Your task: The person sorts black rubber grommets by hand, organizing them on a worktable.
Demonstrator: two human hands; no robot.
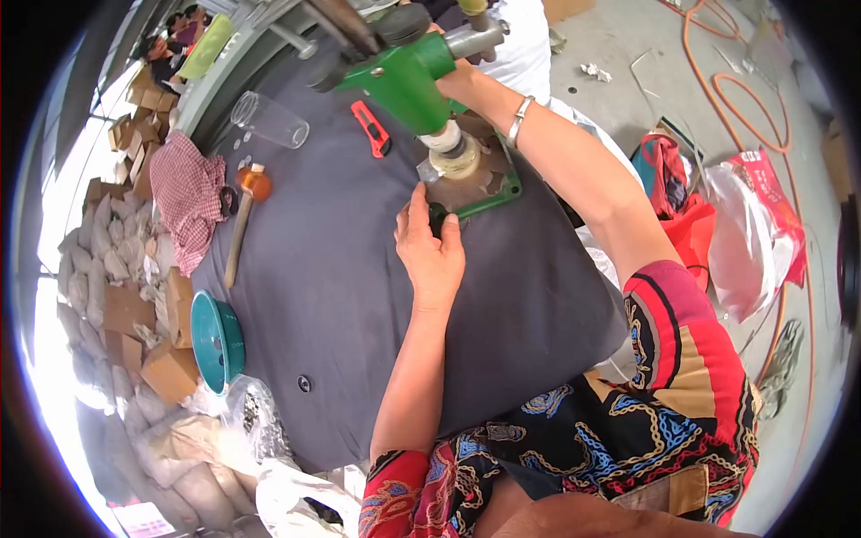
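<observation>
One desk [314,269], covered in dark grey cloth, is occupied at its far side by one green press [404,85]. One red-and-white checked cloth [184,193] is draped at the left edge, and one teal basin [215,341] is set nearer along it. One mallet [240,233] is laid between checked cloth and press. Two hands are brought to the press: the right hand [459,82] is partly hidden behind its head, so the state of its fingers cannot be told; the left hand [430,255] is held at its base, thumb and forefinger parted around one dark piece [437,218], whether pinched cannot be told. One clear jar [269,119] is tipped on its side. One red cutter [370,128] and one small black ring [304,384] are left lying.
</observation>
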